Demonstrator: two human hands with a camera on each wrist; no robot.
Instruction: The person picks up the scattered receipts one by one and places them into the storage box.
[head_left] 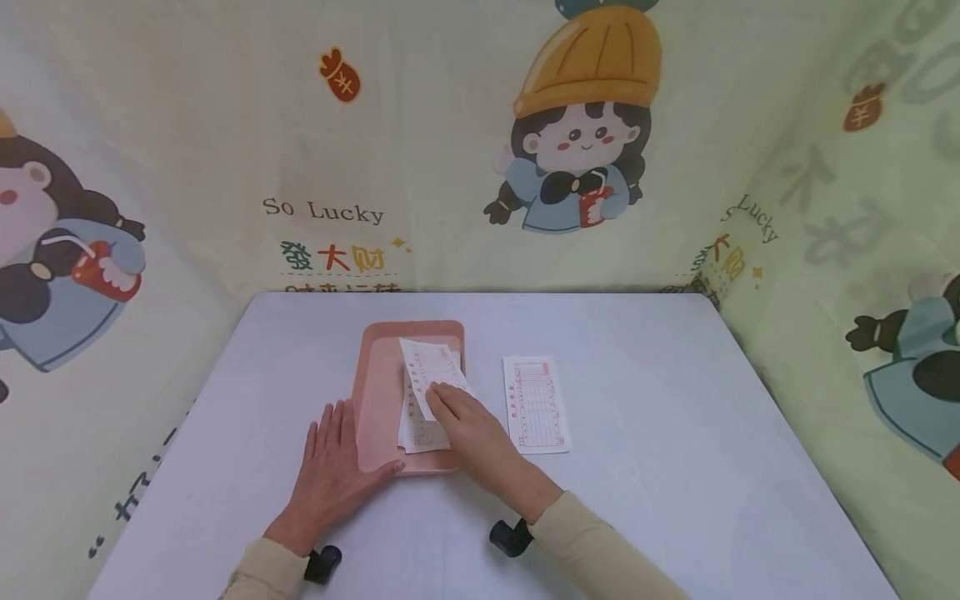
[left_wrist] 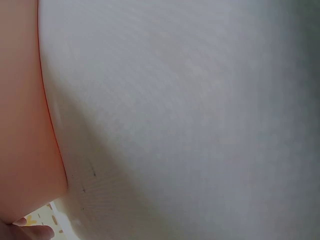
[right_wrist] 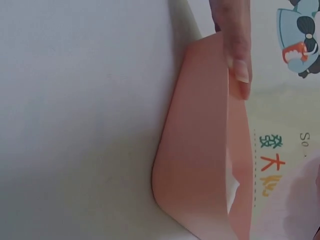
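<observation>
A pink tray (head_left: pixel 377 392) lies on the table with white slips (head_left: pixel 427 437) printed in red inside it. My right hand (head_left: pixel 480 437) pinches one printed slip (head_left: pixel 429 358) between thumb and fingers, over the other slips. The held slip is tilted and hides part of those beneath. At the tray's front left corner is my left hand (head_left: pixel 330 467), fingers straight along the left side and thumb reaching across the front rim. In the right wrist view the left thumb (right_wrist: pixel 240 65) lies over the rim. The left wrist view shows the tray's outer wall (left_wrist: pixel 25 100) close up.
Another printed slip or pile of slips (head_left: pixel 536 404) lies flat on the white table (head_left: pixel 660 400), right of the tray. A patterned cloth (head_left: pixel 450 167) with cartoon figures hangs behind the table and at both sides.
</observation>
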